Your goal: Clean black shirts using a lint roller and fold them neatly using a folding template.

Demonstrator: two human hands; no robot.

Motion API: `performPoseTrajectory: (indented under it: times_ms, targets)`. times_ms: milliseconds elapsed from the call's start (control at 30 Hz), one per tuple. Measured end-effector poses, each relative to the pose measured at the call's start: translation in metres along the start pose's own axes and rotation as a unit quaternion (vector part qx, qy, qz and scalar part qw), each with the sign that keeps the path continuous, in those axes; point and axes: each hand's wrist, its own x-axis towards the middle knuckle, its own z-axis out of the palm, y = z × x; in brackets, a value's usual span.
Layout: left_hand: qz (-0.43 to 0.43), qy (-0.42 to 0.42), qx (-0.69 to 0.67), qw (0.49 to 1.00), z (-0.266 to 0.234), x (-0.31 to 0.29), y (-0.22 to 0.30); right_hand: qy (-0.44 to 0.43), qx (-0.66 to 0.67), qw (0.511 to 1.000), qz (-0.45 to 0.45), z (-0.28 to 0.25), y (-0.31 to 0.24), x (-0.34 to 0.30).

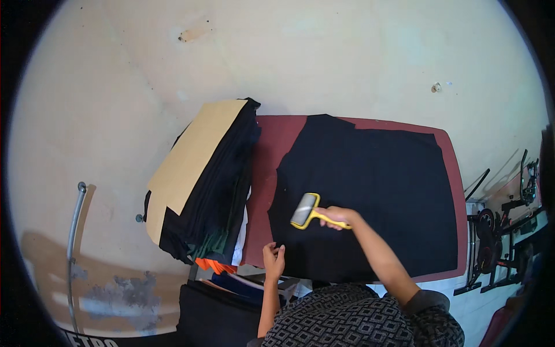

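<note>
My right hand point(335, 217) is closed round the yellow handle of a lint roller point(304, 210), whose pale grey head is over the left part of a black cut fabric panel point(370, 168). Whether the head presses on the cloth or hovers just above it, I cannot tell. The panel is spread flat, with a stepped upper edge. Near its lower left corner is my left hand point(273, 260), fingers loosely bent and thumb apart, holding nothing that I can see. Under the panel lies a dark red table top point(263, 185), showing along the left, top and right edges.
Left of the panel rises a thick stack of folded dark cloth point(222, 191) topped by a tan pattern piece point(193, 156). Orange cloth point(215, 265) hangs below it. More dark fabric point(217, 312) lies lower left. A metal rail point(74, 248) is by the wall; exercise equipment point(491, 237) stands right.
</note>
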Motion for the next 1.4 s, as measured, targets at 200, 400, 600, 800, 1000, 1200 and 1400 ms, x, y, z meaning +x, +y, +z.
performPoseTrajectory:
  times_ms: [200, 400, 600, 800, 1000, 1200, 1400]
  targets:
    - [0.022, -0.053, 0.151, 0.987, -0.013, 0.023, 0.017, -0.016, 0.002, 1.000, -0.027, 0.001, 0.016, -0.003]
    - [0.088, 0.025, 0.273, 0.958, -0.001, 0.041, 0.003, 0.069, 0.205, 0.956, 0.197, -0.030, 0.177, -0.191]
    - [0.046, 0.045, 0.283, 0.957, 0.001, 0.050, 0.004, 0.083, 0.414, 0.873, 0.244, 0.002, 0.255, -0.288]
    - [0.050, 0.043, 0.278, 0.958, 0.000, 0.051, 0.004, 0.151, 0.287, 0.942, 0.081, -0.052, 0.105, -0.129]
    - [0.053, 0.038, 0.271, 0.960, -0.003, 0.051, 0.004, 0.151, 0.160, 0.975, 0.026, -0.094, -0.026, 0.028]
    - [0.064, 0.030, 0.258, 0.964, 0.002, 0.049, 0.003, 0.179, 0.168, 0.969, 0.041, -0.081, -0.002, 0.005]
    - [0.099, 0.020, 0.273, 0.957, -0.002, 0.046, -0.005, 0.198, 0.307, 0.919, 0.151, -0.015, 0.132, -0.188]
